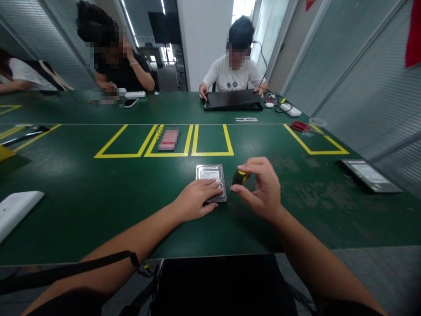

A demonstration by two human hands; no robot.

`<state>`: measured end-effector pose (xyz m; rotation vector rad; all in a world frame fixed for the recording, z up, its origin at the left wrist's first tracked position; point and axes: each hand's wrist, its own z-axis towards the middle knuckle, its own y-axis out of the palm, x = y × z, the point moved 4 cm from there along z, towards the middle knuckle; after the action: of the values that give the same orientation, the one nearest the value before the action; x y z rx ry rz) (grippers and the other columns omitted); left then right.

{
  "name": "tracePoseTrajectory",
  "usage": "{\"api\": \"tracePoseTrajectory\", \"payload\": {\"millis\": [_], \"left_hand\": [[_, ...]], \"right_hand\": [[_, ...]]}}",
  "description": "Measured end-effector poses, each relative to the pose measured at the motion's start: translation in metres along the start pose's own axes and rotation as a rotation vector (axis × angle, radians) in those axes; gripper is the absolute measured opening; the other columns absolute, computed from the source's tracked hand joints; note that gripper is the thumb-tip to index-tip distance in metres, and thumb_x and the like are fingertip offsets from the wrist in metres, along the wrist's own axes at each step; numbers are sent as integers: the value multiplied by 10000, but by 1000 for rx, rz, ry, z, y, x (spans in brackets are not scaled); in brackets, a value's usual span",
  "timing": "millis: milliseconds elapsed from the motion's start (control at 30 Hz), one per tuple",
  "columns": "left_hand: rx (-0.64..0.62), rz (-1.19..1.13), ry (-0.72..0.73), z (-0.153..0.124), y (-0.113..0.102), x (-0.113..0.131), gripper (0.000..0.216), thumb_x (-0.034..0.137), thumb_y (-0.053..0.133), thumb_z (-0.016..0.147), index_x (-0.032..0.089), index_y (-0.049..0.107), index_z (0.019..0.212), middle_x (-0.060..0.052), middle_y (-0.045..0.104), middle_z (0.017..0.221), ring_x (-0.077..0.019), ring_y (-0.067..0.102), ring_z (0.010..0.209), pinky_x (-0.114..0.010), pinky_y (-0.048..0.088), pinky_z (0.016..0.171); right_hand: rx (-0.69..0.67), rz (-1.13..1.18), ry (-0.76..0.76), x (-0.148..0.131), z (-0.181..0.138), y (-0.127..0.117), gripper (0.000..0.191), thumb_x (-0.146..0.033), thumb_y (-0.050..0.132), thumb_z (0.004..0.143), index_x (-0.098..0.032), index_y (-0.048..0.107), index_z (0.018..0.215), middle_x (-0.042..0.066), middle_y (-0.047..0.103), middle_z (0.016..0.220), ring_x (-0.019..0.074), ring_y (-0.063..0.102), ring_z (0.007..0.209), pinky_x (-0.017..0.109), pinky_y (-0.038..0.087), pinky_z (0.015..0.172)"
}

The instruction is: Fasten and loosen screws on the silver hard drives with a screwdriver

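Observation:
A silver hard drive (201, 172) with a printed label lies flat on the green table. Across its lower half rests my left hand (198, 196), fingers stretched out and covering part of the label. My right hand (261, 186) pinches a short black-and-yellow screwdriver (238, 176) between thumb and fingers. The screwdriver leans, its thin shaft pointing down to the drive's lower right corner. Whether the tip sits in a screw there is too small to tell.
Yellow tape marks boxes on the table (131, 210); a pink pixelated item (169, 139) lies in one. To the right is a metal-cased unit (370, 175), with a red cable (300, 127) beyond. A white object (18, 210) lies left. Across, a person handles a black panel (233, 99).

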<state>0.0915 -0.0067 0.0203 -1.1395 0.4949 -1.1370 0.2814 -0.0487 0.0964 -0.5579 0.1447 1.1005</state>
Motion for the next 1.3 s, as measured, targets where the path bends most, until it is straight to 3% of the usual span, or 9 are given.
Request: {"api": "tracePoseTrajectory", "payload": {"millis": [133,300,500,767,1000,1300], "left_hand": [[-7,1,4,1,-1,1,438,327,629,888,193,611,1305,-96,629,1359,-290,543,1317,-490,455,1086],[-29,10,6,1,1,0,450,337,629,890,181,606,1311,-100,613,1381,-290,533,1327,-487,450,1093],[-35,7,-14,0,1,0,435,340,621,896,192,614,1305,-88,619,1374,-278,524,1336,-475,440,1106],[-26,-12,-2,0,0,-1,451,337,629,890,186,609,1315,-97,611,1383,-291,527,1333,-492,440,1106],[-20,-2,-1,1,0,1,440,328,632,888,185,613,1303,-98,626,1363,-284,528,1333,-478,446,1101],[-33,-20,-4,0,1,-1,458,330,638,883,180,609,1315,-101,611,1382,-282,517,1341,-483,430,1116]], "right_hand": [[23,-23,5,1,0,0,288,-179,693,852,-219,626,1129,49,603,974,177,569,891,312,479,700],[-28,42,40,0,-1,1,305,-167,565,908,-219,620,1203,75,644,1122,219,596,1021,383,502,809],[32,7,17,1,0,1,317,-198,740,840,-229,656,1144,55,573,982,176,573,894,319,494,731],[-38,55,44,1,-1,1,365,-144,563,902,-235,602,1254,69,648,1137,214,599,1013,382,502,811],[26,-30,13,2,1,1,311,-203,739,848,-224,649,1145,52,580,976,172,571,893,319,496,734],[-22,42,56,2,-1,2,351,-148,603,888,-227,596,1230,73,641,1166,216,596,1035,361,498,785]]}}
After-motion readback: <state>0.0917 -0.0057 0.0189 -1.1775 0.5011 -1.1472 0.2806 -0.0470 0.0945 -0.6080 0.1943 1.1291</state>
